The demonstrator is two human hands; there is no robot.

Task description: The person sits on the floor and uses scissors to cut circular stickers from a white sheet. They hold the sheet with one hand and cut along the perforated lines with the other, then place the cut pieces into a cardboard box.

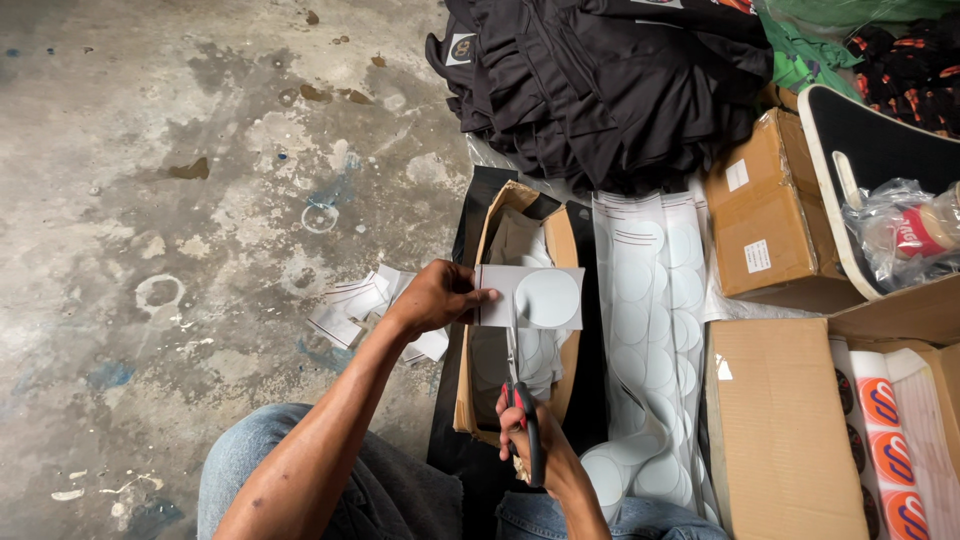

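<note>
While the person sat over the stained concrete floor, the left hand at the centre of the frame pinched a strip of white sticker sheet by its left edge, thumb and fingers closed on the paper, with one round sticker showing on the strip. Just below it, the right hand gripped a pair of red-and-black-handled scissors, fingers closed through the handles; the blades pointed up the frame and met the bottom edge of the strip. Both hands hung above an open cardboard box lying on black plastic, which held loose cut pieces. To the right of that box lay a long white roll of round stickers, running from the middle of the frame to its lower edge. Small paper offcuts lay on the floor left of the left hand. Folded black garments were heaped at the upper centre, closed brown cartons stood at the right, and orange round labels showed at the lower right corner.
</note>
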